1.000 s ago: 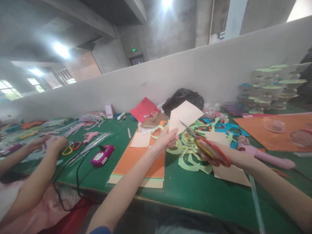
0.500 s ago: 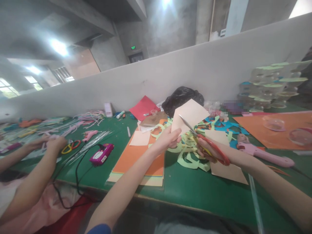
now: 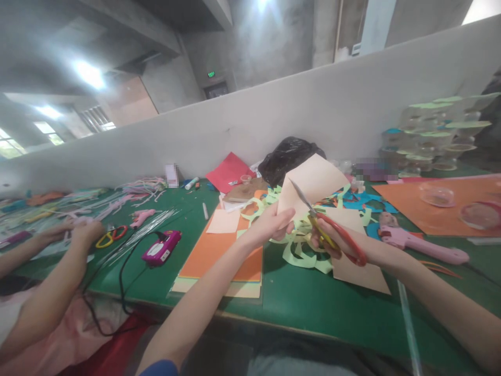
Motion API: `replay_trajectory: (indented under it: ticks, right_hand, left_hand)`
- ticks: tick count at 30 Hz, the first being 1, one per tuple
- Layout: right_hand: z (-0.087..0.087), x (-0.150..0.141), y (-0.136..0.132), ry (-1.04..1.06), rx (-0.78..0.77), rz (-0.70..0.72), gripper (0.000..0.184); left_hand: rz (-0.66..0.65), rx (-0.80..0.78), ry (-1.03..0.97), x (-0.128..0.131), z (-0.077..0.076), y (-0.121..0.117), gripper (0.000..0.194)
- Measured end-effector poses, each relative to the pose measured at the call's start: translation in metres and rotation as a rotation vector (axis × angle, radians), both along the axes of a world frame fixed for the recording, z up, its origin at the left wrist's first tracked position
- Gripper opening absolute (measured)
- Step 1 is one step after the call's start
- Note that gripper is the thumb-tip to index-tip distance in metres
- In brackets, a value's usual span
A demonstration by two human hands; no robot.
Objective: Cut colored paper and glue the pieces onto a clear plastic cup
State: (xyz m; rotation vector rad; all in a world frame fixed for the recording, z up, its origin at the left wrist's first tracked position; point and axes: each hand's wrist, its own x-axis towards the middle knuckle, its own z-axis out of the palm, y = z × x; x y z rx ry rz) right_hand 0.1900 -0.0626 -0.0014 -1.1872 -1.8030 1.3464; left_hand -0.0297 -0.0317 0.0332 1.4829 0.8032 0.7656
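A pale cream sheet of paper [image 3: 319, 180] is pinched at its lower left by my left hand [image 3: 276, 222], held up above the table. My right hand [image 3: 329, 240] grips scissors [image 3: 344, 237] with red and yellow handles. The scissor blades lie against the paper, pointing up and left, just right of my left fingers. Beneath both hands is a heap of light green paper offcuts [image 3: 303, 256]. Another cream sheet [image 3: 362, 277] lies on the table under my right forearm, partly hidden by it.
Orange paper [image 3: 219, 256] is stacked to the left, a small cream piece [image 3: 223, 221] on it. A pink glue gun [image 3: 425, 245] rests at right. Behind sits a black plastic bag [image 3: 287, 156]. At far left, a co-worker's hands [image 3: 84, 230] work near a purple power box [image 3: 162, 248].
The cream sheet has tilted, its right corner swinging outward to the right. The scissors stay against it, and my left hand has shifted slightly right.
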Motion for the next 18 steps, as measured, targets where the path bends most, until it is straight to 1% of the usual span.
replay_trajectory:
  ticks: [3, 8, 11, 13, 16, 18]
  right_hand:
    - [-0.001, -0.002, -0.001, -0.017, 0.126, 0.024, 0.061]
    - [0.000, -0.007, -0.002, -0.022, 0.017, -0.043, 0.065]
    - [0.001, -0.005, -0.003, -0.052, 0.075, -0.014, 0.065]
    - [0.004, -0.004, -0.005, -0.083, 0.119, 0.011, 0.065]
    - [0.008, -0.004, -0.007, -0.112, 0.094, 0.008, 0.069]
    - [0.010, -0.006, -0.008, -0.104, 0.062, -0.018, 0.070]
  left_hand:
    - [0.018, -0.012, 0.001, 0.002, 0.001, -0.002, 0.038]
    - [0.026, -0.028, -0.002, 0.001, 0.005, -0.002, 0.040]
    - [0.015, -0.014, -0.007, 0.000, 0.006, -0.002, 0.039]
    - [-0.020, -0.004, 0.025, 0.000, 0.007, -0.003, 0.038]
    - [-0.088, 0.009, 0.099, 0.001, 0.007, -0.006, 0.039]
    - [-0.105, 0.030, 0.140, 0.001, 0.007, -0.008, 0.045]
